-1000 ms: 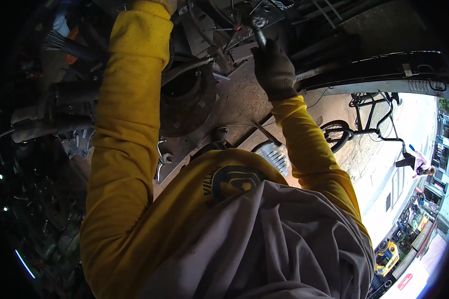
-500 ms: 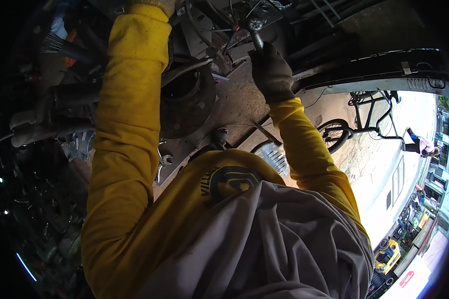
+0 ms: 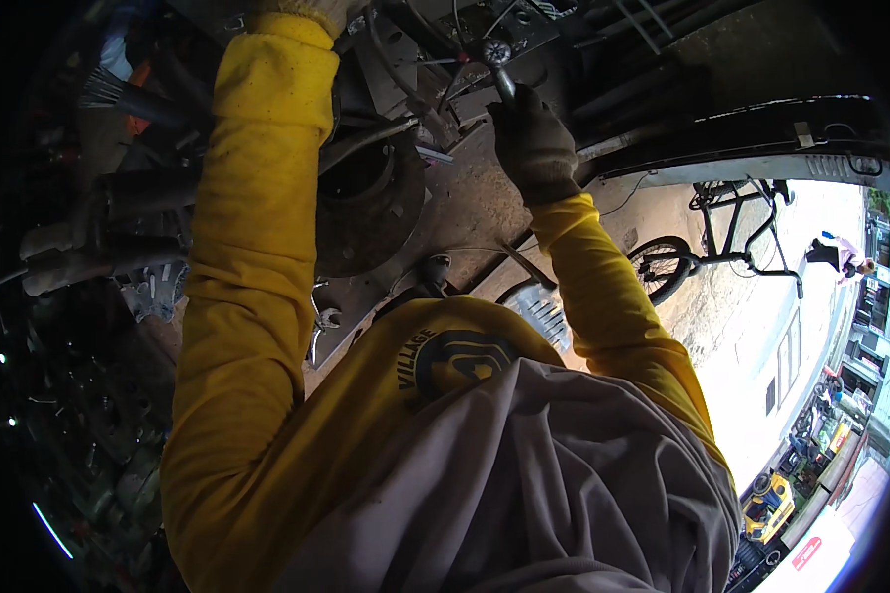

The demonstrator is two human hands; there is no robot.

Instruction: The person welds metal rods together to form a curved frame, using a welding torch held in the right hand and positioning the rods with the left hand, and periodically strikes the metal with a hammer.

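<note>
left hand (image 3: 311,10) — cut off by top edge | its grip unseen

Dim shadowed workspace, overexposed daylight at right, black fisheye-curved edges

The right hand (image 3: 532,148) is packed in tight: wires (image 3: 455,59) and metal bars (image 3: 653,25) crowd close around the wrench (image 3: 497,61) it grips. The big round metal drum (image 3: 366,203) fills the space between both arms. More open room lies lower right, toward the bicycle (image 3: 707,242).
</note>
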